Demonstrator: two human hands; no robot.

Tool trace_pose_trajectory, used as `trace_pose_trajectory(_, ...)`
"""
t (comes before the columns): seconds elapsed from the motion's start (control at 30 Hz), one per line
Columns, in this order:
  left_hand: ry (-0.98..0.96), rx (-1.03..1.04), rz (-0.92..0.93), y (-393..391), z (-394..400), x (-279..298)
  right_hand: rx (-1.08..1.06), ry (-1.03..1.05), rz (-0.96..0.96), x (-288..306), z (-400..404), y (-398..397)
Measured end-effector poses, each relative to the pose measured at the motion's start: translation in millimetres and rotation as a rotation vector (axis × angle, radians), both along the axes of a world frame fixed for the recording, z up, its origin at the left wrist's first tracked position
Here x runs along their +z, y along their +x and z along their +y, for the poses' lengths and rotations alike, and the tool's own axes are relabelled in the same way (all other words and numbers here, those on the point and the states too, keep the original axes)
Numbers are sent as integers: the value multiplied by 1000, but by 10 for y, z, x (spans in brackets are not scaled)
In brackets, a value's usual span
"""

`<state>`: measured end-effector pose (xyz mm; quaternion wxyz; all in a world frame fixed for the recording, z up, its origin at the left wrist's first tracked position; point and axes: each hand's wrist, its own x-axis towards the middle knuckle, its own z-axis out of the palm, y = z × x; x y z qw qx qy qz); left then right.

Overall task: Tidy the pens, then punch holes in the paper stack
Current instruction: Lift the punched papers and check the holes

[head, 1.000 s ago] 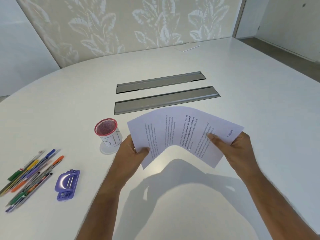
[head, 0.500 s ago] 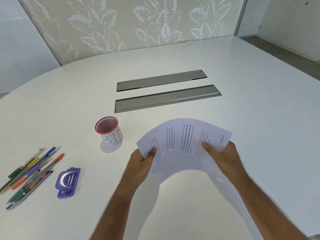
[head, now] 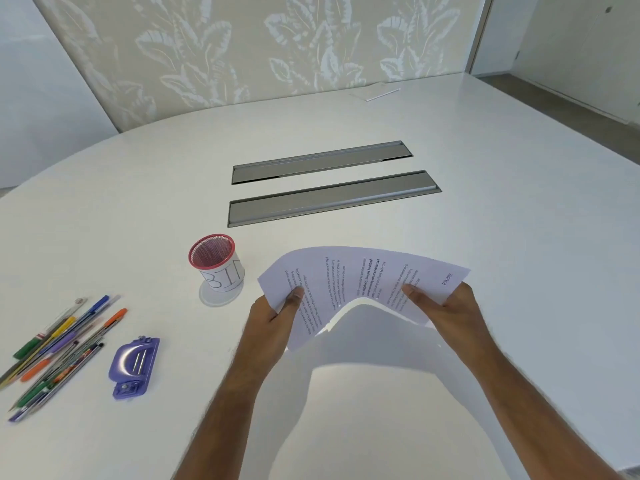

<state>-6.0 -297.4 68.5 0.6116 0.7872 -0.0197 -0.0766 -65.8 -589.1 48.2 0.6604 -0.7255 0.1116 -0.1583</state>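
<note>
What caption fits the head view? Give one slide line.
Both hands, left and right, hold a bowed paper stack above the table; pens and hole punch lie untouched.

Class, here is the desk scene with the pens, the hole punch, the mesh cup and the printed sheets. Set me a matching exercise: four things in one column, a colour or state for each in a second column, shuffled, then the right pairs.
Column one:
1. paper stack
2. hole punch
3. mesh cup
4. pens

Column two:
A. upright on the table, red rim, nothing seen inside
B. lying loose in a heap on the table
C. purple, lying on the table
D. bowed upward, gripped by the left hand and the right hand

Pairs: 1-D, 2-C, 3-A, 4-B
</note>
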Motion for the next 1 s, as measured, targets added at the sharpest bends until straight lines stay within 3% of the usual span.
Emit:
trace_pose_trajectory(0.5, -175, 95, -40, 39, 184, 262, 33, 69, -44, 65, -224, 30)
trace_pose_trajectory(1.0, -361, 66, -8, -49, 167, 329, 51, 618, -139, 236, 35, 134)
